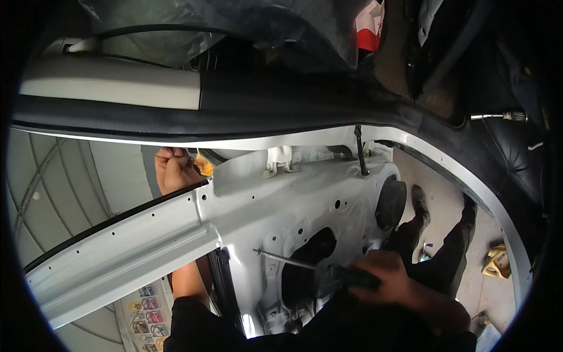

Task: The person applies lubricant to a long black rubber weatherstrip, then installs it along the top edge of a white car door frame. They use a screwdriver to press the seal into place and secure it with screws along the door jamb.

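Observation:
A silver-white car door [264,205] with its inner panel bare stands open before me. My left arm reaches past the window frame [141,234], and my left hand [175,171] is beyond it, close to the body pillar. Its fingers are curled together; whatever they pinch, if anything, is too small to make out. Beside the fingertips shows a yellow-orange patch [204,165]. My right hand [384,277] grips the dark handle of a driver [293,260] with a long thin metal shaft. The shaft points left across the door panel, its tip near the inner end of the window frame.
A hinge [280,161] and a black check strap [360,149] link door and body. The dark-trimmed sill and pillar [264,111] curve above. A screwdriver [501,117] lies on a black seat. On the floor sit a yellow object [497,261] and a small teal tool [424,253].

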Tool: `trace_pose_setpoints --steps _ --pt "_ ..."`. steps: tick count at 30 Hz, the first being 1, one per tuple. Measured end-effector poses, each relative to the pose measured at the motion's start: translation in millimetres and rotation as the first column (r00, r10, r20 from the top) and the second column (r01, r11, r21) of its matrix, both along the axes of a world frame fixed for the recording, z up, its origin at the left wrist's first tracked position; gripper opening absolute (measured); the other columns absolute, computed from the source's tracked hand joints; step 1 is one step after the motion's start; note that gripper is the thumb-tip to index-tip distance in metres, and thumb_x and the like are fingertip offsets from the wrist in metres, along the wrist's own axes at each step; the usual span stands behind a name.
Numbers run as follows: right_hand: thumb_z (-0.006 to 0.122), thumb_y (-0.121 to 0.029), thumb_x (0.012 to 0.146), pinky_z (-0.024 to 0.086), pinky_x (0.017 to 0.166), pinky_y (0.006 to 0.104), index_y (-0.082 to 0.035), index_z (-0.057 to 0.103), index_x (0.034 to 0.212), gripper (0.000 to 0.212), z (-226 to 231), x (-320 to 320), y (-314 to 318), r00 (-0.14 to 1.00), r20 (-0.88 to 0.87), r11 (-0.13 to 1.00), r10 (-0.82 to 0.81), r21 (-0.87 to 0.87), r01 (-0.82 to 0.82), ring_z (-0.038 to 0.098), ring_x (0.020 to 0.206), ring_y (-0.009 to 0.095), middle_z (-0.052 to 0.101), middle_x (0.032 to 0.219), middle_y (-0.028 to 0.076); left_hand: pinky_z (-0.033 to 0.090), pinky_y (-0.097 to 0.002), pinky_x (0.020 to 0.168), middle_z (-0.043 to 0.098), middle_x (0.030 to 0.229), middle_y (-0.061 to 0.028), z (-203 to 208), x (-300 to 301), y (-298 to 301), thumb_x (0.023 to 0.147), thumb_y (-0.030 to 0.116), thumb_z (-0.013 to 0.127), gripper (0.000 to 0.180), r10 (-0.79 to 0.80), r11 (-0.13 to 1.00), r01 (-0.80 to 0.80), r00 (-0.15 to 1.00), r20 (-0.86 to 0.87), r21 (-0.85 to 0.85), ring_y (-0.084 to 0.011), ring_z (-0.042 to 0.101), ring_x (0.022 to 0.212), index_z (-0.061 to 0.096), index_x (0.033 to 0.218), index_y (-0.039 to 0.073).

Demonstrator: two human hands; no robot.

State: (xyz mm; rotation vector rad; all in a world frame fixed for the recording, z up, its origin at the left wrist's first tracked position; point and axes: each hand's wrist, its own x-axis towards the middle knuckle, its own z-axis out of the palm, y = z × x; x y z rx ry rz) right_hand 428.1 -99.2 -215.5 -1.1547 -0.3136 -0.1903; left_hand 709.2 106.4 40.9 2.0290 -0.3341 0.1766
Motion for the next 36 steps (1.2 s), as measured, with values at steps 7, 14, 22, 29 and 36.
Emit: trace_pose_setpoints --steps 7,14,22,29,36 --pt "0.078 -0.024 0.07 0.051 0.057 0.0321 -0.003 0.064 0.106 0.044 -1 3 -2 0.999 -0.012 0.999 -0.052 -0.004 0.051 0.063 0.065 0.023 0.062 0.075 0.009 0.043 -0.0296 0.066 0.054 0.081 -0.0083 1 -1 1 0.084 -0.001 0.045 0.018 0.01 0.997 -0.014 0.999 -0.046 -0.075 -0.0175 0.05 0.071 0.049 0.101 0.003" --pt "0.076 -0.021 0.07 0.048 0.056 0.0341 -0.001 0.064 0.104 0.041 9 -7 -20 1.0 -0.022 1.0 0.004 0.01 -0.003 0.061 0.06 0.026 0.063 0.074 0.011 0.04 -0.0235 0.062 0.053 0.078 -0.0059 -11 -17 -7 0.095 0.009 0.048 0.014 -0.084 0.986 0.103 0.987 -0.134 0.135 -0.0111 0.047 0.067 0.052 0.107 0.002" --pt "0.076 -0.017 0.071 0.049 0.06 0.0345 -0.003 0.063 0.105 0.039 44 -30 -59 0.99 0.084 0.99 0.115 -0.089 -0.108 0.063 0.068 0.027 0.063 0.08 0.011 0.047 -0.0362 0.09 0.055 0.119 -0.0128 32 -141 18 0.095 0.028 0.052 0.04 0.62 0.784 -0.621 0.784 0.025 -0.007 -0.024 0.054 0.106 0.049 0.125 0.002" --pt "0.074 -0.014 0.072 0.047 0.06 0.0344 0.0 0.063 0.104 0.037 96 -75 -51 0.947 0.178 0.955 0.269 -0.18 -0.237 0.06 0.067 0.029 0.061 0.078 0.013 0.043 -0.0246 0.062 0.06 0.09 -0.0081 54 -348 -41 0.095 0.044 0.047 0.039 0.448 0.872 -0.43 0.893 0.027 -0.235 -0.0134 0.055 0.073 0.055 0.105 0.007" --pt "0.074 -0.015 0.077 0.047 0.058 0.0352 -0.003 0.063 0.104 0.031 109 -181 1 0.915 0.201 0.92 0.349 -0.262 -0.293 0.061 0.066 0.031 0.061 0.075 0.013 0.048 -0.0418 0.091 0.063 0.108 -0.024 11 -503 -19 0.099 0.033 0.044 0.042 0.117 0.688 -0.279 0.954 -0.276 -0.67 -0.0317 0.063 0.098 0.053 0.114 -0.005"
